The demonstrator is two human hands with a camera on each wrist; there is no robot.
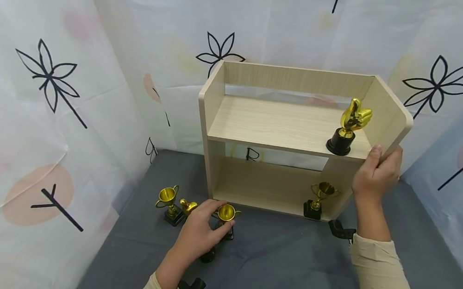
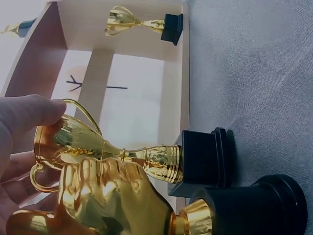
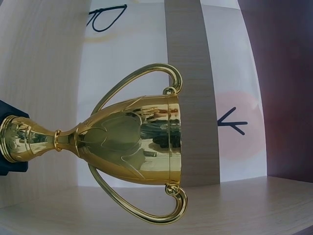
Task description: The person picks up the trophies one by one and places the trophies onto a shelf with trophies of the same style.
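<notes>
A pale wooden two-tier shelf (image 1: pixel 275 123) stands far, right of centre, its right side gripped by the curled right hand (image 1: pixel 377 178), seemingly to steady it. Before its left end, the partly closed left hand (image 1: pixel 199 230) holds a shiny gold two-handled, black-based cup trophy (image 1: pixel 226 213) near the rim, probably easiest from above.

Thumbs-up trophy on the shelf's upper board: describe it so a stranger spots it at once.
Find the pale wooden shelf unit, then the right end of its upper board, near the gripping right hand. There stands the thumbs-up trophy, a golden fist on a round black base. No other trophy shares that board; the cup trophy below has two handles and a square base.
</notes>
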